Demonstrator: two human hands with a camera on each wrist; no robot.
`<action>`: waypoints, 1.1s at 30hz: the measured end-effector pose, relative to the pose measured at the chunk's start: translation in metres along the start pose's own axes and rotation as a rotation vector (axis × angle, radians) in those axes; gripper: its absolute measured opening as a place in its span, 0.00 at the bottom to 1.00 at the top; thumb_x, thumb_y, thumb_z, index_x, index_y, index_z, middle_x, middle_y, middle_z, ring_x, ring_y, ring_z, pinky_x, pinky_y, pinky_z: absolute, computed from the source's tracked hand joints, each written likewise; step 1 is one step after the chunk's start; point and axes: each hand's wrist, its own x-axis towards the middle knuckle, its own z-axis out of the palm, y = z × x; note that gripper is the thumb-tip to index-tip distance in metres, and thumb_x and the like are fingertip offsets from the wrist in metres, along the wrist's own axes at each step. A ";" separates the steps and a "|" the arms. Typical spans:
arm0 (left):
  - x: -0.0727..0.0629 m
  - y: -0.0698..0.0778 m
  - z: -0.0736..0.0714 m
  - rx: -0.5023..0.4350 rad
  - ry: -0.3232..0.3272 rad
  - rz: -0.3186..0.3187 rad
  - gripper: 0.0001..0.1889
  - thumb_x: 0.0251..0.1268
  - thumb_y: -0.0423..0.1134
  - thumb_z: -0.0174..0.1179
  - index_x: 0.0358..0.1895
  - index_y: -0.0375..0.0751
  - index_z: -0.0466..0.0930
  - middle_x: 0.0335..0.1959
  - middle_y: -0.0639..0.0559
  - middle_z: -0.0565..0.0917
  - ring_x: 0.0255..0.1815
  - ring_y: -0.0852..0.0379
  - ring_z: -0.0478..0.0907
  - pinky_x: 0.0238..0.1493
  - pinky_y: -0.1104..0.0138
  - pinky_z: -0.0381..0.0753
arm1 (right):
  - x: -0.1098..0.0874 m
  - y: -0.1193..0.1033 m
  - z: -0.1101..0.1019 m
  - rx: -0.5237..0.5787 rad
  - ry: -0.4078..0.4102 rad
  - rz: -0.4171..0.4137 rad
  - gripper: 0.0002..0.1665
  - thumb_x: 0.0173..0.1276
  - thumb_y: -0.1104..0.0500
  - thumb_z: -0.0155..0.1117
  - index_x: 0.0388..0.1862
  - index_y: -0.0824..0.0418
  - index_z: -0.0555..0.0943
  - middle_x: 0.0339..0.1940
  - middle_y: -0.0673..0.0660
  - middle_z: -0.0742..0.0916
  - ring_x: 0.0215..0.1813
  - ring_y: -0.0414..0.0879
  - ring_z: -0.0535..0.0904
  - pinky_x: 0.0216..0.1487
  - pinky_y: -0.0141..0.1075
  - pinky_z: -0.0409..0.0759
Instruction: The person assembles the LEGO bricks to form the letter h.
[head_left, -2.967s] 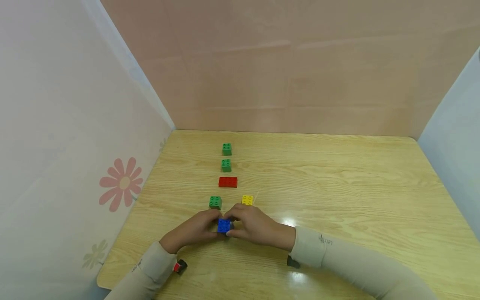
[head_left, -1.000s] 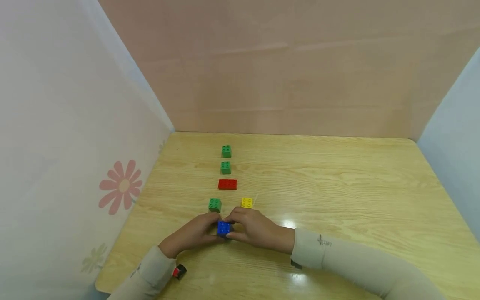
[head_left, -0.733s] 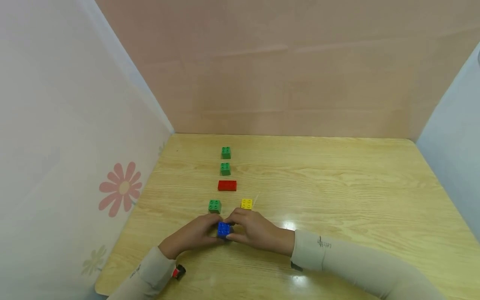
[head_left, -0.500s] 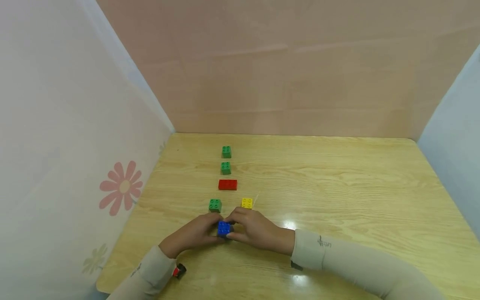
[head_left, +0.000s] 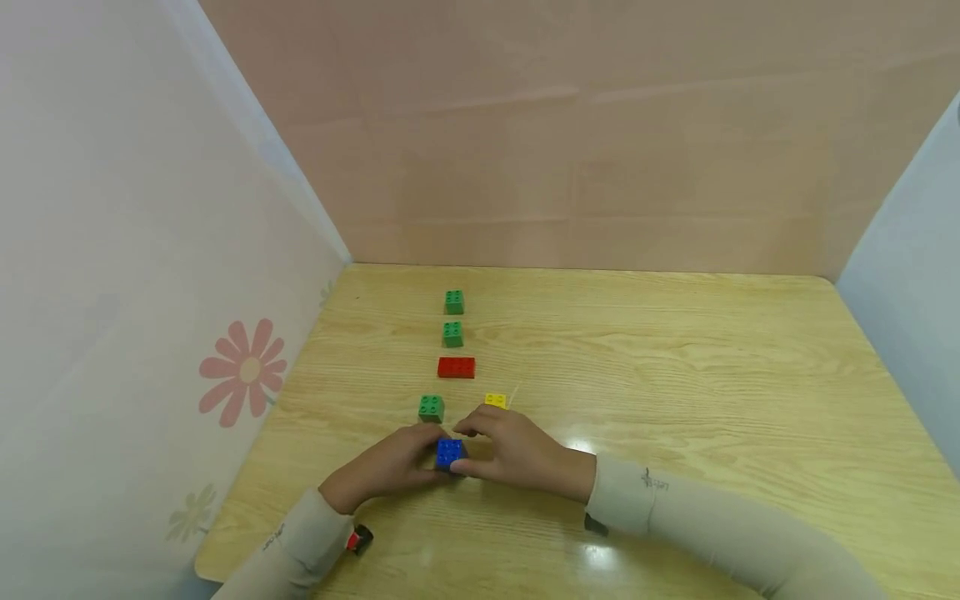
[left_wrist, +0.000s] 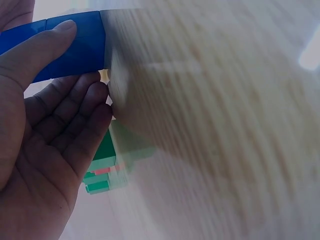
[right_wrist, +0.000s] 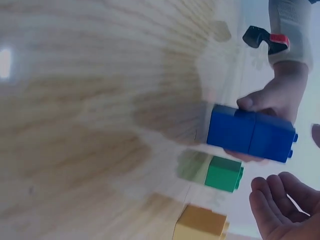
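Observation:
Two blue toy building bricks [head_left: 450, 453], one stacked on the other, stand on the table near its front. My left hand [head_left: 390, 467] pinches the stack from the left; in the left wrist view its thumb lies across the blue side. My right hand [head_left: 521, 450] is on the other side, fingers spread off the bricks and thumb overlapping the near right corner in the head view. Between the right fingers and the blue stack [right_wrist: 250, 132] a gap shows in the right wrist view. Just behind the hands sit a green brick [head_left: 431, 408] and a partly hidden yellow brick [head_left: 496, 400].
Farther back, a long red brick [head_left: 456, 367] and two green bricks, the nearer one [head_left: 452, 334] and the farther one [head_left: 454, 302], form a row on the wooden table [head_left: 637, 358]. A flowered wall covering borders the left side, a plain backdrop the rear.
My right fingers have come off the blue bricks and opened, moving slightly right and away. The left hand stays on the stack. The other bricks have not moved.

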 end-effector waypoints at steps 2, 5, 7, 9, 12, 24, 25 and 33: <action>-0.001 0.000 -0.001 0.009 0.003 -0.003 0.20 0.61 0.54 0.67 0.53 0.52 0.78 0.46 0.67 0.79 0.48 0.67 0.76 0.51 0.67 0.79 | 0.000 0.003 -0.002 -0.007 0.044 -0.002 0.30 0.66 0.36 0.63 0.56 0.56 0.80 0.48 0.50 0.83 0.49 0.42 0.80 0.48 0.33 0.80; -0.003 0.000 -0.003 0.030 0.004 -0.024 0.20 0.60 0.50 0.68 0.53 0.51 0.78 0.46 0.66 0.79 0.48 0.67 0.77 0.50 0.67 0.79 | -0.001 0.008 -0.006 -0.027 0.105 0.006 0.29 0.65 0.38 0.65 0.56 0.55 0.80 0.48 0.51 0.84 0.49 0.42 0.80 0.48 0.34 0.81; -0.004 -0.001 -0.004 0.044 0.003 -0.042 0.20 0.60 0.49 0.69 0.54 0.50 0.78 0.47 0.65 0.80 0.49 0.66 0.76 0.52 0.66 0.79 | 0.000 0.011 -0.008 -0.044 0.131 0.016 0.28 0.65 0.38 0.65 0.55 0.55 0.80 0.47 0.51 0.84 0.48 0.42 0.81 0.47 0.34 0.81; -0.006 -0.001 -0.006 0.056 0.000 -0.057 0.21 0.60 0.48 0.69 0.54 0.49 0.78 0.47 0.64 0.80 0.50 0.65 0.77 0.52 0.65 0.79 | 0.000 0.014 -0.011 -0.054 0.137 0.032 0.29 0.65 0.39 0.66 0.56 0.56 0.80 0.48 0.52 0.84 0.48 0.43 0.81 0.48 0.36 0.82; -0.009 -0.003 -0.008 0.065 0.001 -0.069 0.21 0.59 0.47 0.70 0.55 0.47 0.78 0.47 0.63 0.80 0.50 0.64 0.77 0.53 0.63 0.79 | 0.000 0.020 -0.013 -0.070 0.129 0.057 0.31 0.65 0.40 0.66 0.57 0.59 0.79 0.49 0.53 0.83 0.48 0.45 0.81 0.49 0.38 0.82; -0.032 -0.026 -0.023 0.061 0.071 -0.180 0.20 0.56 0.46 0.72 0.51 0.47 0.79 0.45 0.62 0.81 0.50 0.61 0.78 0.53 0.60 0.79 | 0.001 0.038 -0.017 -0.187 0.147 0.060 0.30 0.62 0.47 0.71 0.58 0.61 0.78 0.51 0.53 0.80 0.48 0.43 0.77 0.49 0.35 0.81; -0.033 -0.028 -0.025 0.056 0.082 -0.188 0.20 0.56 0.45 0.72 0.51 0.47 0.79 0.45 0.62 0.81 0.50 0.60 0.78 0.54 0.59 0.79 | 0.001 0.039 -0.018 -0.190 0.152 0.057 0.30 0.62 0.47 0.71 0.59 0.61 0.78 0.51 0.53 0.79 0.48 0.43 0.77 0.49 0.35 0.80; -0.039 -0.049 -0.041 0.068 0.144 -0.216 0.20 0.57 0.46 0.72 0.51 0.45 0.79 0.46 0.58 0.82 0.52 0.54 0.79 0.56 0.54 0.78 | 0.001 0.044 -0.019 -0.199 0.176 0.065 0.31 0.60 0.49 0.73 0.58 0.62 0.78 0.51 0.54 0.79 0.51 0.46 0.77 0.53 0.38 0.79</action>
